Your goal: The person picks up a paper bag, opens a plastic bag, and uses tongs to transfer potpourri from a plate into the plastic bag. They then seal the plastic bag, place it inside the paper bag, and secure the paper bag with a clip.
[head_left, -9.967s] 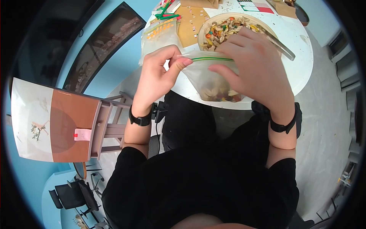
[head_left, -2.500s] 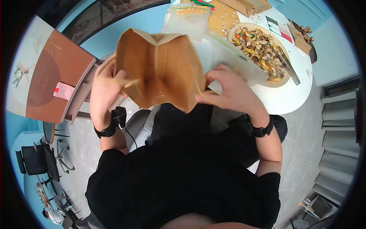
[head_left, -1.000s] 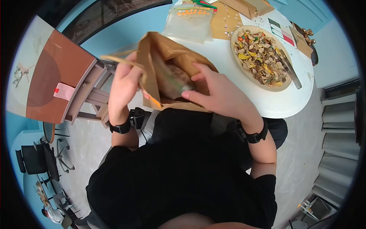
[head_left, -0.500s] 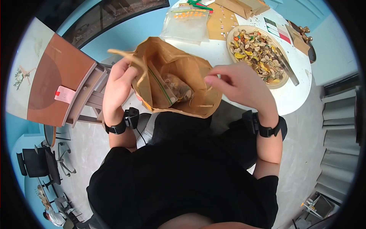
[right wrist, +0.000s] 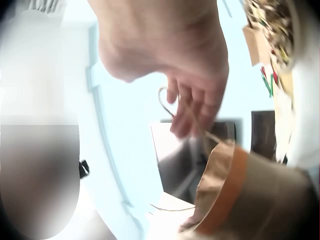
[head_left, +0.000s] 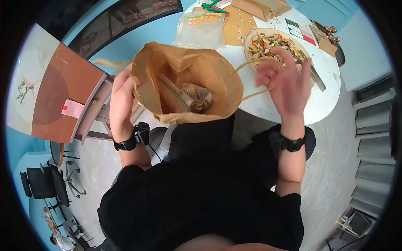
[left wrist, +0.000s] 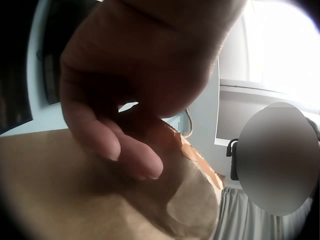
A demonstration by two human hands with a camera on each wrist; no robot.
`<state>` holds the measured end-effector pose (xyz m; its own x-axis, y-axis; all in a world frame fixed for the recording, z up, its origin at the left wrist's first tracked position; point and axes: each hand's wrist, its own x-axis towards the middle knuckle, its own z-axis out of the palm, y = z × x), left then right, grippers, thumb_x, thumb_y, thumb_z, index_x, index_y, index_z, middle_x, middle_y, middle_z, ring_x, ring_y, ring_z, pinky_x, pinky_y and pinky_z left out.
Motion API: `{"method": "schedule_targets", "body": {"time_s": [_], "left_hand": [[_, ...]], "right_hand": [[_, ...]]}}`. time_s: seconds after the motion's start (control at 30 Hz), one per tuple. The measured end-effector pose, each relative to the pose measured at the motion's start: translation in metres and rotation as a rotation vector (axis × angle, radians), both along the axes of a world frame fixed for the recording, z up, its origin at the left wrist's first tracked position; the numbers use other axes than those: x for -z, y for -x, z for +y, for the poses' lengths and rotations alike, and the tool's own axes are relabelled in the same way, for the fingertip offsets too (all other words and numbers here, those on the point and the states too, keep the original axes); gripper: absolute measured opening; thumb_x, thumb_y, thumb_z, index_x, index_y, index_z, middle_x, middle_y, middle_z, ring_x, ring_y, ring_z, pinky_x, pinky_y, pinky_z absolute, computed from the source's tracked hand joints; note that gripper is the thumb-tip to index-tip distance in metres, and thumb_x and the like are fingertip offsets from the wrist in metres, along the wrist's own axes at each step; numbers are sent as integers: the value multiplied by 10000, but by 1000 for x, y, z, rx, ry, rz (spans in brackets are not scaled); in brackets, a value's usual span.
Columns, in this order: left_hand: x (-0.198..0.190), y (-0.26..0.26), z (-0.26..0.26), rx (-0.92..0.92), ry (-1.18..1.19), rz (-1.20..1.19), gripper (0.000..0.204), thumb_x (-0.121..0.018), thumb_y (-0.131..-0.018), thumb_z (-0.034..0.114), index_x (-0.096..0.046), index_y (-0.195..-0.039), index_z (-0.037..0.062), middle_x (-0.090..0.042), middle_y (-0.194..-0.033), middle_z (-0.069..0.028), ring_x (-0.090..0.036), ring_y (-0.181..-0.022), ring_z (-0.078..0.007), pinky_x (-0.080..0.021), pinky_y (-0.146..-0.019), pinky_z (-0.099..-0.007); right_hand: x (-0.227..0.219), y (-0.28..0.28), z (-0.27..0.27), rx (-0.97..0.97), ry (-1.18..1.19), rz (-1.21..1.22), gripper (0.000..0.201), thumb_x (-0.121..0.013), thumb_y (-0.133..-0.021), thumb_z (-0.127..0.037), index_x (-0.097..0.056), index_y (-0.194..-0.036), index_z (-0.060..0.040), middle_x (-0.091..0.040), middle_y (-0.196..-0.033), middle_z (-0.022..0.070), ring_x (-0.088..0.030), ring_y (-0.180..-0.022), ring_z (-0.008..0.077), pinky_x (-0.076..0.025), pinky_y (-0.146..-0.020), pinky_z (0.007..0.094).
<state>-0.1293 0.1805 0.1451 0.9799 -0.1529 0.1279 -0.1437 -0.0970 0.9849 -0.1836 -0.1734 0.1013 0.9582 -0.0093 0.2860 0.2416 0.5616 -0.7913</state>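
A brown kraft paper bag is tilted with its mouth toward me over my lap. Inside lies a zip-top plastic bag with a green seal strip, dried pieces in its lower part. My left hand grips the bag's left rim, fingertips on the outside in the left wrist view. A twisted paper handle sticks out beyond it. On the other side, my blurred right hand has partly curled fingers in the loop of the other handle, drawn out to the right.
On the white table, a round plate holds mixed dried pieces, with metal tongs across its right edge. Behind lie empty zip bags, a tan sheet and folded paper bags. A stool stands left.
The zip-top bag went from the table into the paper bag, which was opened between both hands. My right hand then came out and moved right, pulling the handle.
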Motion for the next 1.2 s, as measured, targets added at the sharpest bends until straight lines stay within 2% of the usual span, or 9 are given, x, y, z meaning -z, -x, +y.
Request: {"method": "schedule_targets", "body": {"time_s": [0.03,0.17,0.27,0.53,0.67,0.8,0.9,1.07,1.2], "left_hand": [[-1,1,-1,-19,24,-13,388,-510,-936,82,-596,-1285,-64,-672,-1092,-53,-614,-978,-124,-480,-875,-273],[-1,-1,-5,-35,145,-48,418,-542,-918,99,-595,-1305,-48,-655,-1103,-53,-610,-982,-123,-482,-869,-270],[1,6,-24,-29,179,-38,426,-562,-901,112,-599,-1300,-34,-650,-1090,-42,-599,-973,-110,-473,-854,-260],[12,24,-82,109,147,63,347,-521,-1007,117,-498,-1332,-4,-647,-1030,-80,-664,-777,-167,-527,-762,-307],[44,11,-92,377,318,42,689,-427,-1119,379,-127,-1645,51,-668,-856,-146,-708,-743,-227,-562,-719,-314],[31,-6,-70,303,88,-27,617,-600,-1060,305,-379,-1564,25,-709,-1013,-177,-713,-871,-236,-547,-836,-345],[33,-27,-58,-229,-529,-775,663,-750,-963,273,-465,-1499,8,-716,-1083,-130,-705,-963,-229,-541,-886,-332],[50,-35,-24,504,16,42,412,-793,-920,133,-671,-1285,-13,-734,-1178,-81,-674,-1038,-138,-540,-913,-315],[74,-31,-22,374,290,49,219,-708,-984,90,-726,-1161,-39,-762,-1045,-86,-697,-910,-127,-570,-801,-287]], "right_hand": [[8,3,-3,76,-275,19,566,-345,-1090,-544,-625,-1126,-53,-683,-934,85,-645,-802,189,-535,-727,373],[90,19,41,197,-62,52,553,-316,-1109,-484,-522,-1349,-30,-626,-1251,152,-608,-1197,262,-517,-964,438],[86,41,79,51,310,-128,664,-662,-986,-281,-381,-1509,16,-521,-1453,150,-497,-1376,237,-384,-1143,421],[55,30,100,180,610,-302,802,-757,-903,-243,-354,-1539,34,-502,-1461,239,-550,-1318,347,-433,-1105,434],[53,30,109,386,764,-310,712,-750,-912,-235,-438,-1489,43,-613,-1320,238,-618,-1223,384,-482,-1038,422],[64,26,84,377,798,25,373,-652,-1003,-174,-607,-1307,37,-701,-1103,149,-659,-1017,224,-499,-906,324],[52,28,66,406,666,140,251,-592,-1058,-165,-658,-1204,28,-708,-1075,55,-594,-954,88,-475,-835,247],[27,16,49,511,445,-112,272,-635,-1042,-190,-653,-1201,30,-707,-1026,30,-578,-897,64,-480,-803,242],[21,8,43,192,443,76,282,-694,-1008,-179,-674,-1204,22,-711,-981,5,-578,-857,48,-480,-769,228]]}}
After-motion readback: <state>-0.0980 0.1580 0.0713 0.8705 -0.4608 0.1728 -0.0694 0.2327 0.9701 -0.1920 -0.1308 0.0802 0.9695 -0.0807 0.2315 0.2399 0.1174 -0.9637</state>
